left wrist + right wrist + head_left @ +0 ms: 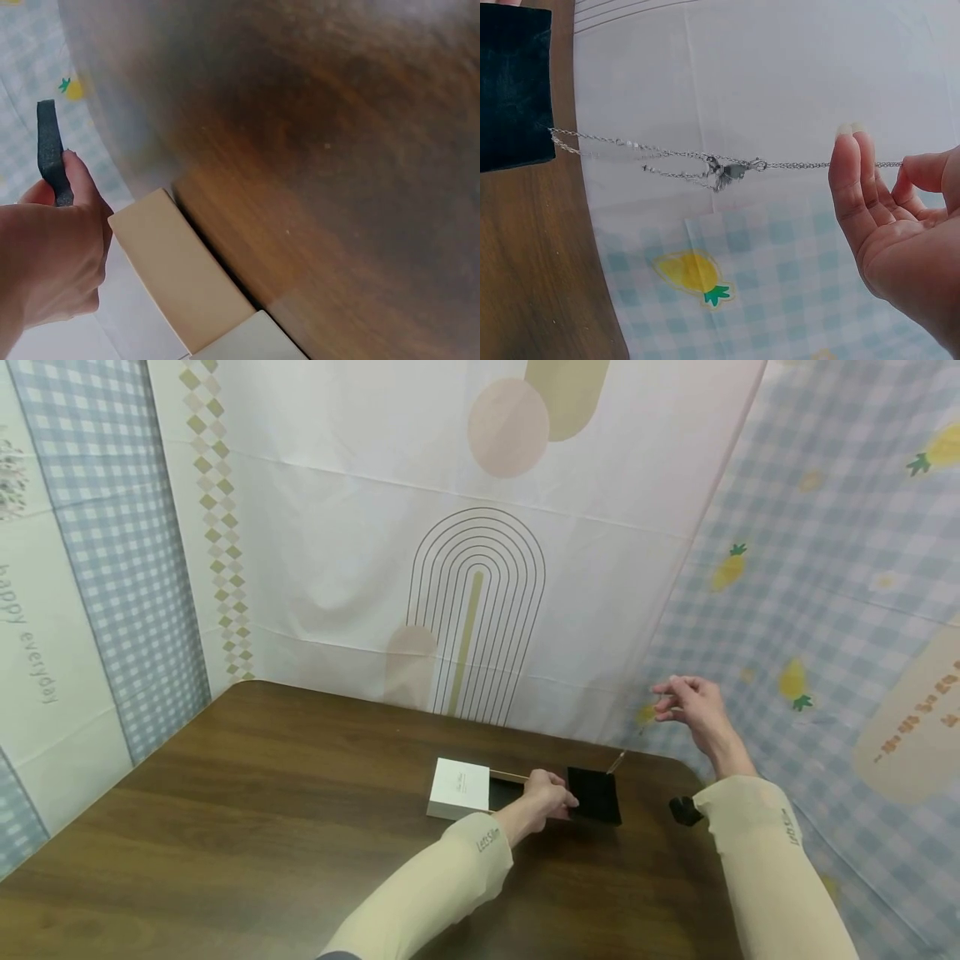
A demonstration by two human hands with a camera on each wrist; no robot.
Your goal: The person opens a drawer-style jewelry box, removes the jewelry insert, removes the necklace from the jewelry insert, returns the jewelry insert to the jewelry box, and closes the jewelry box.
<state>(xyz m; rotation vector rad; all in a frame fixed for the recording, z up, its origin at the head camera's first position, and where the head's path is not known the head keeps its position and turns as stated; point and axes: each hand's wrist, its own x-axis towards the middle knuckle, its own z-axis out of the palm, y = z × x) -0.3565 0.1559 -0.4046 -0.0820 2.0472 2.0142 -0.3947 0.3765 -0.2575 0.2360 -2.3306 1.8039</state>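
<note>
My left hand [546, 795] pinches a flat black velvety pad [595, 795], seen edge-on in the left wrist view between thumb and fingers. The hand is over the drawer of a small jewelry box, whose white sleeve [459, 787] sits to its left. The drawer's tan side [180, 270] sticks out of the sleeve. Raised at the right, my right hand [693, 706] pinches the end of a silver chain [795, 165] between thumb and index finger. The chain stretches to the pad's edge [544, 127], with a small charm [727, 174] partway; its far attachment is unclear.
The box rests on a brown wooden table [262, 810] near its back edge. White printed cloth [330, 568] hangs behind the table, and checked cloth [840, 635] hangs at the right. A small black object [684, 811] is at the right wrist.
</note>
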